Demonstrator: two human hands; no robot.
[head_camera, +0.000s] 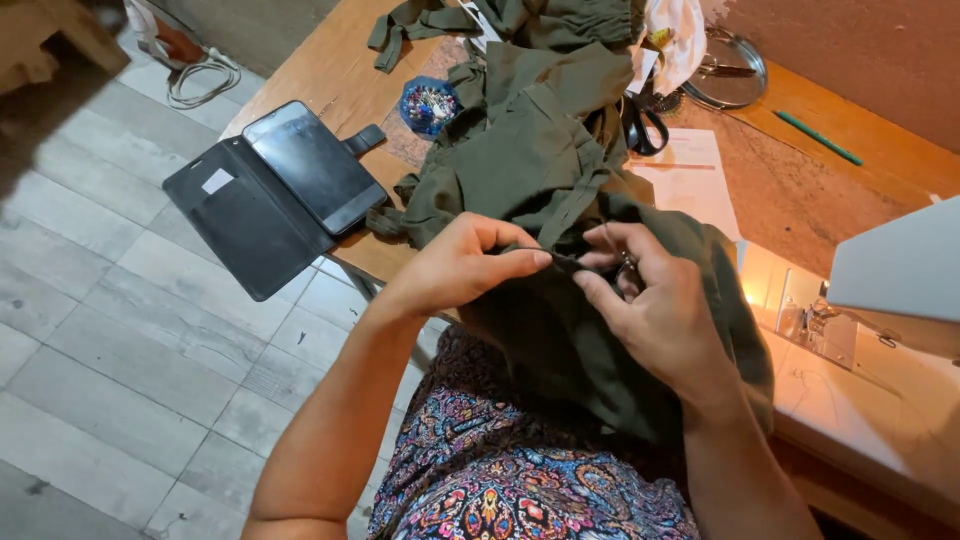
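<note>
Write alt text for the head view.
Seen from above, a person's left hand and right hand pinch a fold of olive-green fabric held over their lap at a wooden table. A phone in an open black wallet case, a pin holder and a sewing machine lie nearby.

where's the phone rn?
Head view, upper left: the phone lies in its open black wallet case on the table's left edge, beside the olive-green fabric.
</note>
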